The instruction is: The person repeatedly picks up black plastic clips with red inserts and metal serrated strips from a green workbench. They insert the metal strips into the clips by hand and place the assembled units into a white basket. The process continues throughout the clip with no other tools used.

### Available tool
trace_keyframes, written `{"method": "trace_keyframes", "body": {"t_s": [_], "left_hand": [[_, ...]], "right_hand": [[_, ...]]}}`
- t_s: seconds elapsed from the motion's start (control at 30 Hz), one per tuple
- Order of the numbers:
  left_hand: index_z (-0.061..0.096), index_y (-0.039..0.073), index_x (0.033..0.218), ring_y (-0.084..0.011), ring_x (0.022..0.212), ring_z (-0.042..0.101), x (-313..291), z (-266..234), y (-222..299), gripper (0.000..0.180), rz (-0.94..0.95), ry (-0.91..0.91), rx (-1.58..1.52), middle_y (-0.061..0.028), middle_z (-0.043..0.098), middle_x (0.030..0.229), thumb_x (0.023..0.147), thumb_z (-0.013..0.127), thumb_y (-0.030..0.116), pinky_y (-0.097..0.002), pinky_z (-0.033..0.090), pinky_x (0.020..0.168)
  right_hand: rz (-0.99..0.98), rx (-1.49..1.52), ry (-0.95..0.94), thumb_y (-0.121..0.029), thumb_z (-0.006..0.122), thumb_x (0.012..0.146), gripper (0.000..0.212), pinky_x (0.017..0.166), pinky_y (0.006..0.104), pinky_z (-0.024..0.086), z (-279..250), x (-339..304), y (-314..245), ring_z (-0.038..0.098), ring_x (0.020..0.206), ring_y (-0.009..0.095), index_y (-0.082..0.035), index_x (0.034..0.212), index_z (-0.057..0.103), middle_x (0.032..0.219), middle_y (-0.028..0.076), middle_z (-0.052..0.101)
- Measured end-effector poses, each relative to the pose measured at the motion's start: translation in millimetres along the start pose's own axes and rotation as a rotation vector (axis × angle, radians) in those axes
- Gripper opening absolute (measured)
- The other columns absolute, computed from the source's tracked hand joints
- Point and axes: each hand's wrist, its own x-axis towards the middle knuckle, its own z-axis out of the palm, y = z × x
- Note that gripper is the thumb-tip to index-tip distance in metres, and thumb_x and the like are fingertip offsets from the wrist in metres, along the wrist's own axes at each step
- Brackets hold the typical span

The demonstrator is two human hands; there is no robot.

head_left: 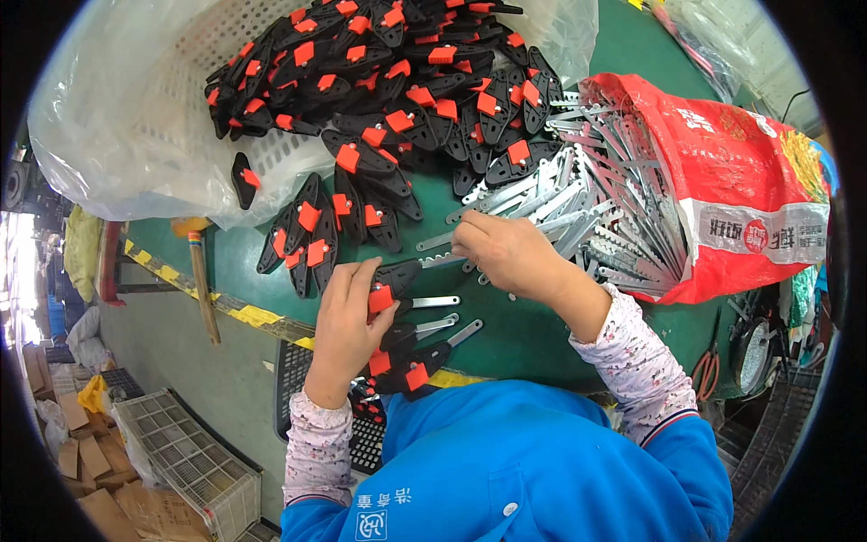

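Note:
My left hand [346,316] is closed around a black pointed plastic part [398,274] with a red block on it. My right hand [508,256] pinches a thin notched metal strip [440,260], whose end meets the tip of that black part. Whether the strip is inside the part cannot be made out. Below the left hand, by the table's near edge, lie several similar black parts [437,356] with metal strips sticking out. Loose metal strips [564,194] are heaped to the right of my right hand. Several black parts with red blocks [312,221] lie beyond my left hand.
A large pile of black-and-red parts [361,68] rests on clear plastic sheeting [117,135] at the back. An open red bag [736,190] spills strips at the right. A hammer [200,280] hangs over the left edge; scissors [707,363] lie right. Floor: a grey basket [172,425], cardboard [149,510].

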Motion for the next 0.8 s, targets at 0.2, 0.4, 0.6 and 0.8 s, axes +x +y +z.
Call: {"method": "trace_keyframes", "body": {"t_s": [0.2,0.4,0.6,0.8], "left_hand": [[0.06,-0.002,0.141,-0.0368,0.107,0.065,5.4,-4.2,10.3,0.068,0.143,-0.093,0.055,-0.018,0.065,0.117,0.08,0.086,0.012,-0.0454,0.054,0.093],[0.061,-0.001,0.14,-0.0384,0.107,0.067,3.1,-7.1,10.0,0.065,0.118,-0.107,-0.035,-0.021,0.068,0.119,0.082,0.086,0.014,-0.0456,0.055,0.093],[0.054,-0.002,0.144,-0.0416,0.119,0.059,7.6,0.2,23.3,0.088,0.054,-0.19,-0.016,-0.0216,0.061,0.13,0.075,0.092,0.039,-0.0492,0.048,0.102],[0.055,0.001,0.138,-0.0408,0.126,0.052,-23.3,28.1,47.8,0.096,0.076,-0.265,0.28,-0.0189,0.055,0.133,0.064,0.095,0.047,-0.0627,0.036,0.117]], "right_hand": [[-0.155,0.012,0.089,-0.023,0.076,0.09,0.024,0.068,0.0428,0.057,1.1,1.5,-11.5,0.07,0.087,0.031,-0.007,0.103,0.062,0.095,0.01,0.063],[-0.084,0.043,0.003,-0.026,0.082,0.086,0.027,0.066,0.0441,0.057,-3.8,-7.3,-11.7,0.07,0.081,0.033,-0.007,0.096,0.064,0.088,0.009,0.065],[0.032,0.329,-0.038,-0.022,0.082,0.086,0.033,0.075,0.0467,0.059,8.3,-6.1,-29.3,0.072,0.094,0.036,-0.007,0.109,0.065,0.098,0.013,0.068],[0.071,-0.025,0.202,-0.023,0.083,0.084,0.038,0.079,0.0451,0.057,48.3,32.8,-14.7,0.066,0.095,0.036,-0.005,0.108,0.06,0.098,0.014,0.063]]}}
